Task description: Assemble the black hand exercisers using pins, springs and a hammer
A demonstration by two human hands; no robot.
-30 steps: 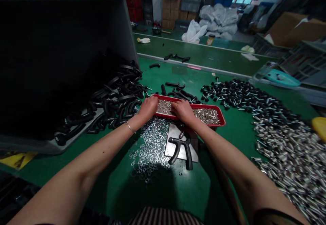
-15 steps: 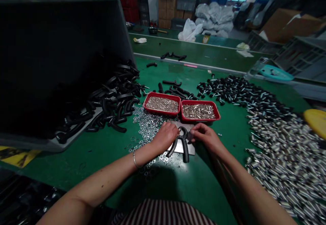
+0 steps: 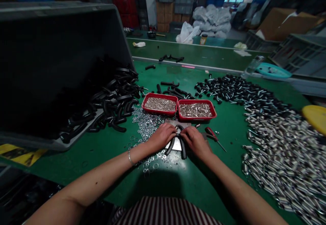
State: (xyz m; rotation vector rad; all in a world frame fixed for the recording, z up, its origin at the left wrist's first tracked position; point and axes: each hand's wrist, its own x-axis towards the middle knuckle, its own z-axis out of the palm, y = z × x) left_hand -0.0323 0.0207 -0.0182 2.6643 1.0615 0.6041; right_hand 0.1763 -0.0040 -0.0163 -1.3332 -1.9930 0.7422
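A black two-handled clamp [image 3: 183,149] lies over a small metal plate [image 3: 176,144], its handles spread towards me. My left hand [image 3: 165,135] has closed fingers on the clamp's left side, near its jaws. From the other side, my right hand [image 3: 195,140] pinches the clamp at its right arm; the fingertips of both hands nearly meet, and any small part between them is hidden. Just right of my right hand rests a red-handled screwdriver [image 3: 212,133]. Small metal rings [image 3: 147,124] lie scattered left of the plate.
Two red trays of small metal parts, a left one [image 3: 159,112] and a right one [image 3: 197,118], stand beyond the plate. A grey crate [image 3: 122,31] spills black handles [image 3: 119,111]. Black-headed bolts [image 3: 236,89] and metal sleeves [image 3: 282,150] are heaped at right.
My right hand has moved left, onto the clamp. The red-handled screwdriver now shows on the table to its right. My left hand stays by the clamp, and the view has shifted slightly.
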